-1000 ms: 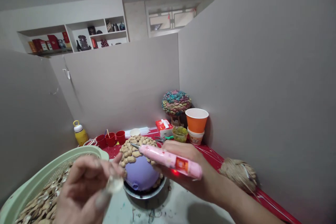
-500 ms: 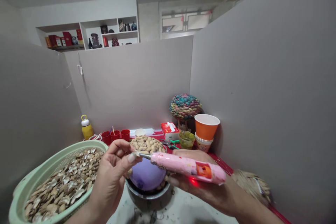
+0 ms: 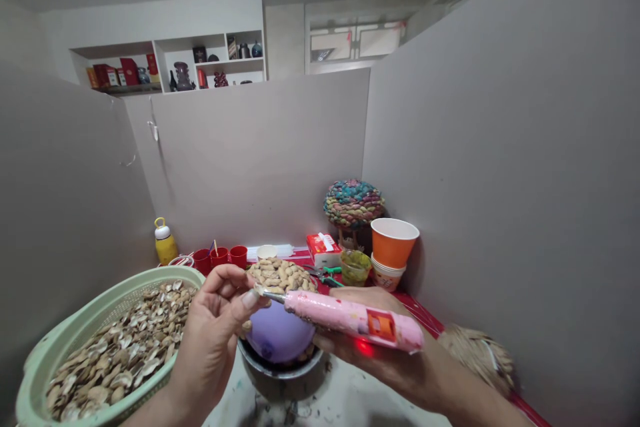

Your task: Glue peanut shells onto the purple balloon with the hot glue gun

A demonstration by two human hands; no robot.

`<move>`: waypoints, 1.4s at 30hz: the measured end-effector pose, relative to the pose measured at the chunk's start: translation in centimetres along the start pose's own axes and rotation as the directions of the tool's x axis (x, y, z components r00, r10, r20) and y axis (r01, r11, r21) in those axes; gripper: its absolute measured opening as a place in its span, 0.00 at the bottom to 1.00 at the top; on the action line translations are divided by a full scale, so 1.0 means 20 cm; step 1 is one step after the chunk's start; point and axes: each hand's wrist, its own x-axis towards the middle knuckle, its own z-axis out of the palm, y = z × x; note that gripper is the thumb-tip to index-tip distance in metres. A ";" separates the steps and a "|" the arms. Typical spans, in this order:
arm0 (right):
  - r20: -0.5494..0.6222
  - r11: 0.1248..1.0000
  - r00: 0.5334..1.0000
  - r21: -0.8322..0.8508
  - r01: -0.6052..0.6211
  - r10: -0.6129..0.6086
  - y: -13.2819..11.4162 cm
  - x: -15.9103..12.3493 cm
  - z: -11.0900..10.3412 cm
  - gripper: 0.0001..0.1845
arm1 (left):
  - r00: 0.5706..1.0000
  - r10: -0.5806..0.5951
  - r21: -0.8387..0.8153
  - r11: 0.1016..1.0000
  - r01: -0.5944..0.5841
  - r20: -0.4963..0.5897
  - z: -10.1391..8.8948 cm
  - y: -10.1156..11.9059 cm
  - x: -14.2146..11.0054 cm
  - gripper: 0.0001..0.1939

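My right hand (image 3: 370, 347) is wrapped round a pink hot glue gun (image 3: 345, 317), whose metal nozzle points left and glows red beneath the body. At that nozzle tip, my left hand (image 3: 220, 320) pinches a small pale peanut shell (image 3: 259, 289) between thumb and finger; most of it is hidden. Below and behind the hands, a purple balloon (image 3: 280, 333) rests in a dark round bowl (image 3: 280, 372). Peanut shells (image 3: 283, 275) cover the far upper side of the balloon.
A green basket (image 3: 37, 363) of peanut shells stands at left. Behind are a yellow bottle (image 3: 165, 247), red cups (image 3: 219, 257), a tissue pack (image 3: 324, 250), pliers (image 3: 320, 273), a colourful mushroom-shaped piece (image 3: 353, 203) and orange paper buckets (image 3: 394, 243). A straw-coloured bundle (image 3: 477, 353) lies right.
The glue gun and my right hand have shifted slightly left, the nozzle staying at my left fingertips. My left hand has barely moved.
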 end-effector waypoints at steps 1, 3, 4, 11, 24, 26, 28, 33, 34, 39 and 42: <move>0.000 1.000 1.000 0.007 -0.002 0.002 0.00 0.00 0.00 0.11 | 1.000 0.003 0.002 1.000 -0.003 -0.001 0.00 0.00 0.00 0.11; 0.002 1.000 1.000 0.023 -0.002 0.002 0.00 0.00 0.00 0.11 | 1.000 0.013 0.008 1.000 -0.013 -0.001 0.00 0.00 0.00 0.11; 0.005 1.000 1.000 0.029 -0.001 0.001 0.00 0.00 0.00 0.11 | 1.000 0.017 0.014 1.000 -0.016 -0.002 0.00 0.00 0.00 0.11; -0.002 1.000 1.000 -0.001 0.015 -0.015 0.01 0.00 0.00 0.10 | 0.999 0.041 0.018 0.999 -0.041 -0.017 -0.01 -0.01 0.01 0.11; -0.009 0.998 1.000 -0.049 0.028 -0.029 0.03 -0.01 0.01 0.11 | 0.998 0.053 -0.007 0.999 -0.053 -0.013 0.00 0.01 0.00 0.10; -0.010 0.998 1.000 -0.060 0.025 -0.026 0.03 -0.01 0.01 0.11 | 0.998 0.056 -0.010 0.998 -0.056 -0.019 0.00 0.01 0.00 0.10; -0.008 0.998 1.000 -0.058 0.021 -0.022 0.03 -0.01 0.00 0.12 | 0.998 0.062 -0.014 0.998 -0.062 -0.022 0.00 0.01 0.00 0.10; -0.014 0.998 1.000 -0.057 0.021 -0.022 0.05 -0.02 0.00 0.13 | 0.998 0.052 -0.008 0.999 -0.052 -0.017 0.01 0.02 0.00 0.10; -0.014 0.998 1.000 -0.060 0.016 -0.017 0.05 -0.02 0.00 0.13 | 0.998 0.053 -0.005 0.999 -0.053 -0.017 0.00 0.02 0.00 0.10; -0.019 0.997 1.000 -0.077 0.011 -0.012 0.07 -0.03 0.01 0.13 | 0.998 0.062 -0.008 0.998 -0.063 -0.025 0.01 0.02 0.00 0.11; -0.022 0.995 0.999 -0.101 0.022 -0.024 0.07 -0.03 0.00 0.14 | 0.997 0.072 -0.007 0.997 -0.072 -0.018 0.01 0.02 0.00 0.10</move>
